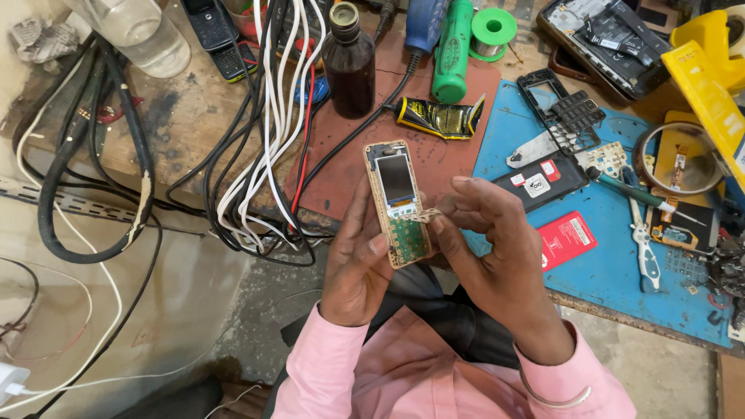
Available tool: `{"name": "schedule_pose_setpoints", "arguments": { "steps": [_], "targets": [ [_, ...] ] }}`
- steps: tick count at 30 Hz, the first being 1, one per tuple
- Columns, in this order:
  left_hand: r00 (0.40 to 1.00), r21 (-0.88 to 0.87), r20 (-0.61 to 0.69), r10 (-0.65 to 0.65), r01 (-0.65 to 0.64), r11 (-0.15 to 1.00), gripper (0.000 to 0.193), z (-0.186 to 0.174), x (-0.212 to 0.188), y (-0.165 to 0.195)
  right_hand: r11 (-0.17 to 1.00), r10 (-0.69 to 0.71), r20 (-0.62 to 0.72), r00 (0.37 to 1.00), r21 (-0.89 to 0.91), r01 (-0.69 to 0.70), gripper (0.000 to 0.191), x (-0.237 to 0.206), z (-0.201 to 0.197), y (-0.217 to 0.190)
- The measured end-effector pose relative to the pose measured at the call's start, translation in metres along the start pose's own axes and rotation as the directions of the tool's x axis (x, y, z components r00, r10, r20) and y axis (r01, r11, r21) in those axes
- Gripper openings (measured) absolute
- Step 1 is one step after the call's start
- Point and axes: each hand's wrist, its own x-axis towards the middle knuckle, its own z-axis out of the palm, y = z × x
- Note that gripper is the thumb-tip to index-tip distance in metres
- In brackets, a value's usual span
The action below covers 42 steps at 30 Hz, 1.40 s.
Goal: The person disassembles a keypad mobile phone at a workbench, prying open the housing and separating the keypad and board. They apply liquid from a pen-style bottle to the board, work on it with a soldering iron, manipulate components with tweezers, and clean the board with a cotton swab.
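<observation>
Now we hold a bare phone board [396, 203] upright between our two hands, over the near edge of the workbench [186, 116]. Our left hand [355, 264] is closed around its lower left side, thumb pressed on the green keypad part. Our right hand [497, 248] is curled narrow, its thumb and forefinger pinching a small pale strip [423, 216] that lies against the board's right edge, just below the little screen.

Behind the board lies a reddish mat [458, 101], and on it a dark brown bottle [349, 62], a yellow and black tube [439, 118] and a green-handled tool [450, 50]. These stand well apart from our fingers, so there is free room above the board.

To our right a blue mat [621, 271] reaches the bench edge. A black battery [542, 180] lies just beside our right knuckles; a red card [565, 239] sits near the wrist. A screwdriver [628, 188] and pale tweezers [642, 244] lie farther right.

To our left a tangle of black and white cables [264, 140] hangs over the bench edge, near our left hand but not touching it.
</observation>
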Motion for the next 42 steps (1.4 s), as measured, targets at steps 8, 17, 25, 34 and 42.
{"name": "schedule_pose_setpoints", "arguments": {
  "steps": [8, 17, 25, 34, 42],
  "targets": [
    [1.0, 0.055, 0.03, -0.004, 0.003, 0.998, 0.097, 0.0, -0.001, 0.0, 0.993, 0.038, 0.025, 0.999, 0.114, -0.041, 0.041, -0.004, 0.004, 0.003],
    [1.0, 0.065, 0.021, -0.004, 0.003, 0.998, 0.096, -0.003, -0.002, -0.003, 0.996, 0.039, -0.019, 0.999, 0.075, -0.038, 0.039, -0.006, 0.003, 0.007],
    [1.0, 0.057, 0.007, -0.009, 0.008, 0.998, 0.096, -0.006, -0.003, -0.005, 0.986, -0.003, -0.016, 1.0, 0.168, 0.006, 0.042, -0.009, 0.004, 0.016],
    [1.0, 0.012, 0.009, -0.016, 0.016, 1.0, 0.097, -0.006, -0.005, -0.004, 0.97, 0.066, -0.136, 0.989, 0.241, -0.032, 0.038, -0.004, -0.001, 0.014],
    [1.0, -0.031, 0.007, -0.026, 0.026, 0.999, 0.093, -0.007, -0.005, -0.005, 0.819, -0.136, -0.274, 0.952, -0.572, -0.048, 0.016, 0.033, -0.073, 0.0]
  ]
}}
